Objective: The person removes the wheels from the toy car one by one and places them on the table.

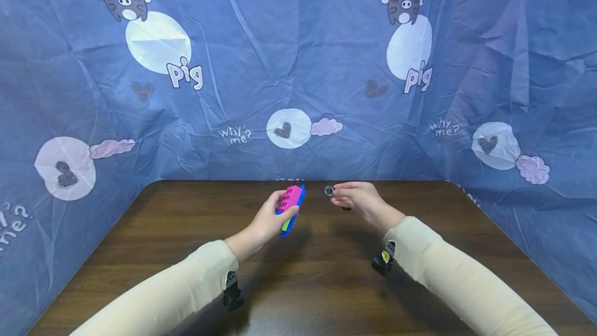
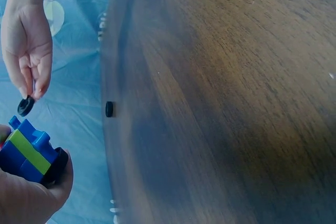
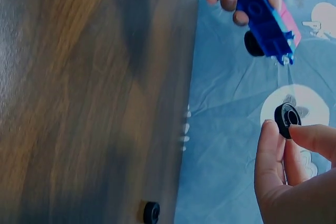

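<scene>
Clearly light and rigid, the toy car sits gripped by its sides in the left hand. Right hand pinches a small black wheel by its rim; it looks easily dropped.

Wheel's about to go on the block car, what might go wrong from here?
The right hand pinches the small black wheel only by its fingertips in mid-air, so it may slip and drop. The left hand holds the block car tilted, which could make lining it up awkward. The spare wheel lies near the table's far edge and might roll off if bumped.
</scene>
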`<act>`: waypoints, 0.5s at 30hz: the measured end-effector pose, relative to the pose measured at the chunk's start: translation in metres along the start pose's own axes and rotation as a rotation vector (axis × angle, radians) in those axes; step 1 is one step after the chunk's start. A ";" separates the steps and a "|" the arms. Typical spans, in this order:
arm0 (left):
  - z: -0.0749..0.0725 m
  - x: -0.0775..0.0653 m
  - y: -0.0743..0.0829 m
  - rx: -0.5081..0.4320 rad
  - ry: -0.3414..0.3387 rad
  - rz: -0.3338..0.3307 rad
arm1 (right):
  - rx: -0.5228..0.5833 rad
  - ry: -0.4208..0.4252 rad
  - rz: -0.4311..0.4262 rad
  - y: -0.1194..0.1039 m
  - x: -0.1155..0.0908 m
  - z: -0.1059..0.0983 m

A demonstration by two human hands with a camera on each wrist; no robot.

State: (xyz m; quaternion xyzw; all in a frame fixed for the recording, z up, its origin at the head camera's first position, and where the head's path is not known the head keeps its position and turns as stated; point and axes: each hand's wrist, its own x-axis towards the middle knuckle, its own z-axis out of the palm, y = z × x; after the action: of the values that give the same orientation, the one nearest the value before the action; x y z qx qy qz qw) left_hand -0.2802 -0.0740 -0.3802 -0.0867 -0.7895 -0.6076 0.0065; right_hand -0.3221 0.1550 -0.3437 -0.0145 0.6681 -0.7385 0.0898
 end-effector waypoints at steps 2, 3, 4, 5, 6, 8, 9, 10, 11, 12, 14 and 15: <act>0.000 -0.001 0.001 -0.006 0.000 0.004 | -0.006 0.026 0.016 0.000 0.002 -0.003; 0.000 -0.001 0.001 -0.007 0.002 0.007 | -0.008 0.039 0.023 0.000 0.003 -0.004; 0.000 -0.001 0.001 -0.007 0.002 0.009 | -0.011 0.050 0.029 0.000 0.004 -0.005; -0.001 -0.002 0.001 -0.008 0.002 0.005 | -0.011 0.059 0.034 0.000 0.005 -0.007; -0.001 -0.002 0.001 -0.007 0.002 0.005 | -0.011 0.064 0.034 0.001 0.006 -0.008; -0.001 -0.002 0.001 -0.007 0.002 0.000 | -0.012 0.077 0.037 0.001 0.009 -0.010; -0.001 -0.002 0.001 -0.006 0.002 -0.001 | -0.014 0.085 0.040 0.001 0.010 -0.012; -0.001 -0.002 0.001 -0.005 0.001 -0.003 | -0.020 0.089 0.040 0.002 0.011 -0.014; -0.001 -0.002 0.001 -0.007 0.000 -0.005 | -0.021 0.094 0.040 0.002 0.012 -0.016; -0.001 -0.002 0.000 -0.007 0.002 -0.004 | -0.023 0.098 0.041 0.003 0.013 -0.018; -0.002 -0.001 -0.001 -0.008 0.003 -0.007 | -0.027 0.115 0.048 0.004 0.015 -0.023; -0.002 -0.001 -0.002 -0.007 0.005 -0.006 | -0.026 0.123 0.052 0.005 0.016 -0.025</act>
State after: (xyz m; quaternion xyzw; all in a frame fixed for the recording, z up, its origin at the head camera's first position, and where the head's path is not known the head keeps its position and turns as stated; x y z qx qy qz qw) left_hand -0.2800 -0.0764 -0.3814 -0.0828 -0.7874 -0.6108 0.0064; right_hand -0.3408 0.1765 -0.3530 0.0471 0.6821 -0.7267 0.0673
